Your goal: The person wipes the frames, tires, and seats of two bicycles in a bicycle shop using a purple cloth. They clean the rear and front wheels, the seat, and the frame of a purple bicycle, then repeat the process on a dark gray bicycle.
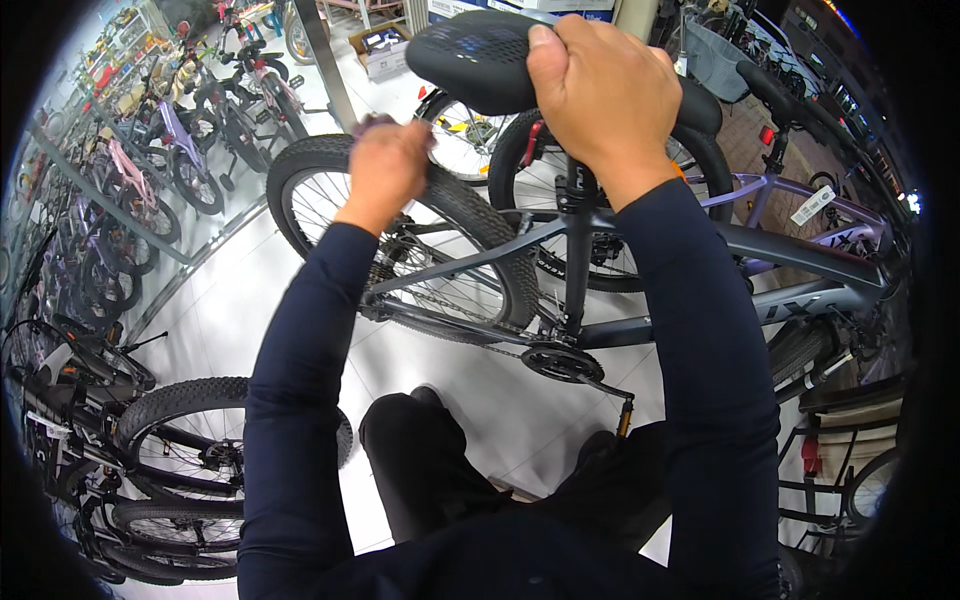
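Note:
A dark grey mountain bike (578, 270) stands across in front of me, its rear wheel to the left and its frame running right. My right hand (612, 95) grips the black saddle (475, 65), fingers wrapped over its top and the thumb on the near side. At the rear tire (470, 215), my left hand (388, 172) is closed and slightly blurred. A dark purple scrap, which looks like cloth, shows at its fingers; whether it touches the tread I cannot tell. Below are the chainring (563, 363) and a pedal (625, 415).
A purple bike (752, 195) stands just beyond on the right. More mountain bikes (180, 435) crowd the lower left. Behind a glass panel at upper left are several small bikes (180, 140). An open cardboard box (383, 52) sits at the back. The floor is white tile (225, 320).

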A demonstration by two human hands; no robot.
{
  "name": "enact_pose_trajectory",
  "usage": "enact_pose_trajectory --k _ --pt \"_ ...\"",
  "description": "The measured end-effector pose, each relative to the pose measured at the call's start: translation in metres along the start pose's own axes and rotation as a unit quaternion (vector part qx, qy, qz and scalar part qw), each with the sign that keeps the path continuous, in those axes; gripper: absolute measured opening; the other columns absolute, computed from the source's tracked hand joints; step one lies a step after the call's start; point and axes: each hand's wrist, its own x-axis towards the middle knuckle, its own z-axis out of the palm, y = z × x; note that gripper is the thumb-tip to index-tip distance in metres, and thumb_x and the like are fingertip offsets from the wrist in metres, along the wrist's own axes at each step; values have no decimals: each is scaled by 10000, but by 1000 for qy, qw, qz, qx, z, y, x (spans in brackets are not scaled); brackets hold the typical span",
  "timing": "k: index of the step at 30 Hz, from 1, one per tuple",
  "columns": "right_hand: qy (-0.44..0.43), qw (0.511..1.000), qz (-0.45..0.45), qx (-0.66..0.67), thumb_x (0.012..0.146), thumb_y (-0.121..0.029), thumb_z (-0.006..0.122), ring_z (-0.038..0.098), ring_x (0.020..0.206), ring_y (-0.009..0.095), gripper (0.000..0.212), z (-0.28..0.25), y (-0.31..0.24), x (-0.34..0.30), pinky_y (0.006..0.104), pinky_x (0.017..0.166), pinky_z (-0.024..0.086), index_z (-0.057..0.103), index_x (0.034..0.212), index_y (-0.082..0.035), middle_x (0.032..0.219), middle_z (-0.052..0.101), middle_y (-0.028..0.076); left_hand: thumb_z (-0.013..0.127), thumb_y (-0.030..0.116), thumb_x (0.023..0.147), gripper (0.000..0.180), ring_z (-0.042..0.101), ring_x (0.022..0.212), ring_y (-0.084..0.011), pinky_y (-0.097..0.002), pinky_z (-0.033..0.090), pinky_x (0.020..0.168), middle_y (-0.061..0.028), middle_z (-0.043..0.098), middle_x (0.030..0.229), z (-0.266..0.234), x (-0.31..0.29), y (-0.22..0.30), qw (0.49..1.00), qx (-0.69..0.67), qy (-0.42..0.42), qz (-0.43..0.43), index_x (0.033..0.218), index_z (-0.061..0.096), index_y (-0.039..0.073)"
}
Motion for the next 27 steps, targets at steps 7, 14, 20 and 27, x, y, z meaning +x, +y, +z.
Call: enact_pose_trajectory --k 7,14,20,27 --pt "-56 998 8 7 1008 -415 564 685 820 347 354 -14 8 -4 474 716 490 694 869 -117 841 715 85 669 124 868 232 690 984 -275 -457 523 962 -105 704 973 7 -27 120 979 -141 -13 147 1085 663 43" --pt "-34 999 -15 26 1006 -439 590 687 802 330 382 -5 14 -1 468 735 503 692 848 -106 822 715 86 643 133 836 189 682 961 -253 -453 509 1054 -65 661 897 12 -23 54 980 -12 10 197 1017 653 82" --pt "-10 999 -29 42 980 -451 617 673 721 315 411 3 16 -2 467 748 490 698 784 -100 744 692 82 637 158 984 91 669 887 -345 -456 523 784 -123 686 929 -34 -5 -54 991 111 9 -74 1051 678 112" --pt "20 1000 -9 12 976 -411 601 674 714 300 387 7 3 -1 467 737 476 704 760 -107 724 692 83 669 129 908 79 649 788 -407 -517 488 738 -187 666 795 -7 -6 -55 994 44 79 -66 965 674 75"
